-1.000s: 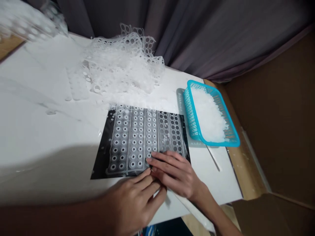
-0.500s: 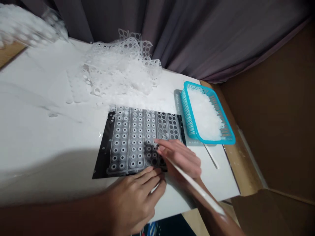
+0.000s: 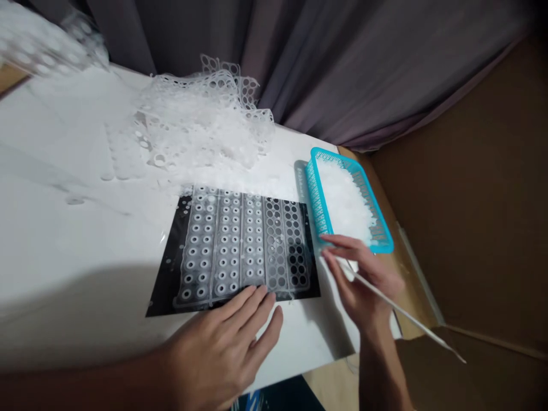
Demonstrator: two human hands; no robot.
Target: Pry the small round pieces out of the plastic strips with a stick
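My left hand (image 3: 231, 337) lies with its fingers stretched over the near edge of a clear plastic sheet (image 3: 233, 245) on a black backing (image 3: 165, 288). Rows of small white rings fill the sheet's left and middle columns; the two right columns show plain round holes with a few tiny clear bits. My right hand (image 3: 363, 285), to the right of the sheet, pinches a thin white stick (image 3: 413, 317) slanting down to the right. Its fingertips are beside the near left corner of a blue plastic basket (image 3: 314, 197) full of small white pieces (image 3: 345, 200); whether they touch it is unclear.
A heap of punched translucent sheets (image 3: 201, 125) covers the back of the white table (image 3: 94, 228). At the far left is a clear bag (image 3: 47, 43) of white pieces. Behind hangs a grey curtain (image 3: 192, 34); a brown cardboard panel (image 3: 462, 171) stands at right.
My right hand has moved right, off the sheet's right half to beside the basket, with the stick still in it. My left hand remains at the sheet's near edge. The view has shifted slightly.
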